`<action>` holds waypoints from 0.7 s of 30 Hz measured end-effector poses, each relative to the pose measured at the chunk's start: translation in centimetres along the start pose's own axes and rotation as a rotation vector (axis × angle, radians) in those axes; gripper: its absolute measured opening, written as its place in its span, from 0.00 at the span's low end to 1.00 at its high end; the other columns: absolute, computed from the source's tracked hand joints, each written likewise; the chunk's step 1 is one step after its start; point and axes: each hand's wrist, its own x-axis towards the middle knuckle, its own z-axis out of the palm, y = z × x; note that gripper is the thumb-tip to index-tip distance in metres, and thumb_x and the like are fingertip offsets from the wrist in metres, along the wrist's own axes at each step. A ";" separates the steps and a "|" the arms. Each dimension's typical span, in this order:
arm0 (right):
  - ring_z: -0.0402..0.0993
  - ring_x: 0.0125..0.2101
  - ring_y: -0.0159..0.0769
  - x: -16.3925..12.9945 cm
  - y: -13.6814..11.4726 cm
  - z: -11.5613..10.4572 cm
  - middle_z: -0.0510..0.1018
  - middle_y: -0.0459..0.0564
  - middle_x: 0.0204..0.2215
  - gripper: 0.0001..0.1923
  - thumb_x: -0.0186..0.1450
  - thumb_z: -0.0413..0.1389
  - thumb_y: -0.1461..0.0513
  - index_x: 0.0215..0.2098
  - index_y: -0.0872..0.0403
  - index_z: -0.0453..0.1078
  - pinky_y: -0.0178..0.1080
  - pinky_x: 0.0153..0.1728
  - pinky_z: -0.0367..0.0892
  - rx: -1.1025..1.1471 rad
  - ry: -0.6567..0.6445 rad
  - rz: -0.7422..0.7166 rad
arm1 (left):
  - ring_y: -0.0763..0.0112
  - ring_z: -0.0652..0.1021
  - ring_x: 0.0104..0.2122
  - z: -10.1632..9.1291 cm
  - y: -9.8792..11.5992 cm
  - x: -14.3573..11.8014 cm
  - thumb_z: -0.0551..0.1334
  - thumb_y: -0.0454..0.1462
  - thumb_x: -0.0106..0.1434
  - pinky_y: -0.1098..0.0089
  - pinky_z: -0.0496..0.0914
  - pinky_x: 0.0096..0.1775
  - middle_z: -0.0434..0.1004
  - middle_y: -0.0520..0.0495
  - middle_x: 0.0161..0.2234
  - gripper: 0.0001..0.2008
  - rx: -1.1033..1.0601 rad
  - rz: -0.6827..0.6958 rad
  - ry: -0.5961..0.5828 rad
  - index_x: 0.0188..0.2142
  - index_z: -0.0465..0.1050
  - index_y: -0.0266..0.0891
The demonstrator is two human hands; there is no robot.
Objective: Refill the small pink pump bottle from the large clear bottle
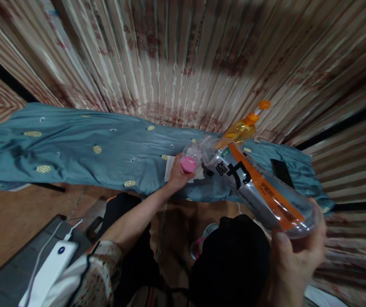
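My right hand (300, 256) grips the base of a large clear plastic bottle (259, 187) with a silver and orange label. The bottle is tilted, its neck end pointing left and down. At that end, my left hand (178, 175) is closed round a small clear bottle (189, 163) with a pink label. The two bottles meet or overlap in view; I cannot tell whether they touch, nor see any liquid flowing. White paper (169, 167) lies under my left hand. Just behind the large bottle stands a pump bottle (242, 130) with yellow liquid and an orange pump top.
A teal patterned cloth (74, 145) covers the long narrow table. On its right part lies a dark flat object (281, 171). A striped curtain (183, 55) hangs behind. At lower left, a white power bank (53, 264) with a cable rests on a dark surface (7, 277).
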 end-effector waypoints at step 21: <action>0.66 0.70 0.63 2.4 1.5 -0.5 0.70 0.60 0.70 0.49 0.60 0.71 0.46 0.74 0.53 0.63 0.70 0.73 0.51 0.022 -0.033 -0.089 | 0.52 0.76 0.57 -0.3 1.2 0.0 0.77 0.31 0.43 0.48 0.69 0.66 0.75 0.43 0.55 0.44 0.050 -0.024 -0.004 0.60 0.67 0.44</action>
